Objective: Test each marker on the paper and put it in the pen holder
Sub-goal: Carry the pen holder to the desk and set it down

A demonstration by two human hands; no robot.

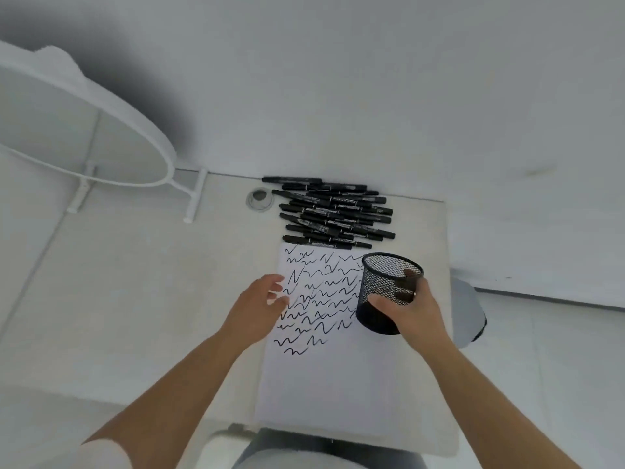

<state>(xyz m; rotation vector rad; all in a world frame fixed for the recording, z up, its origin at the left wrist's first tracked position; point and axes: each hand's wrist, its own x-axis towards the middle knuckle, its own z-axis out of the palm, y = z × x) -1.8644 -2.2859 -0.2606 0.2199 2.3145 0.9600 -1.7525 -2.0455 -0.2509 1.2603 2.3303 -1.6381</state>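
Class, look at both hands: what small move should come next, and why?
Probably set the mesh pen holder upright beside the paper: the right hand holds it tilted and apparently empty, the left hand is free, and the markers lie untouched.

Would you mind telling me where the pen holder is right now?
In the head view, the pen holder is right of centre, gripped by the right hand at the paper's right edge, just below the marker pile.

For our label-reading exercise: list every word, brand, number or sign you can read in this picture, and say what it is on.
No text here can be read.
Markers: pale printed labels on the barrels, too small and blurred to read.
Paper: only black test squiggles and ticks, no words or numbers.
Pen holder: plain black mesh, no label visible.
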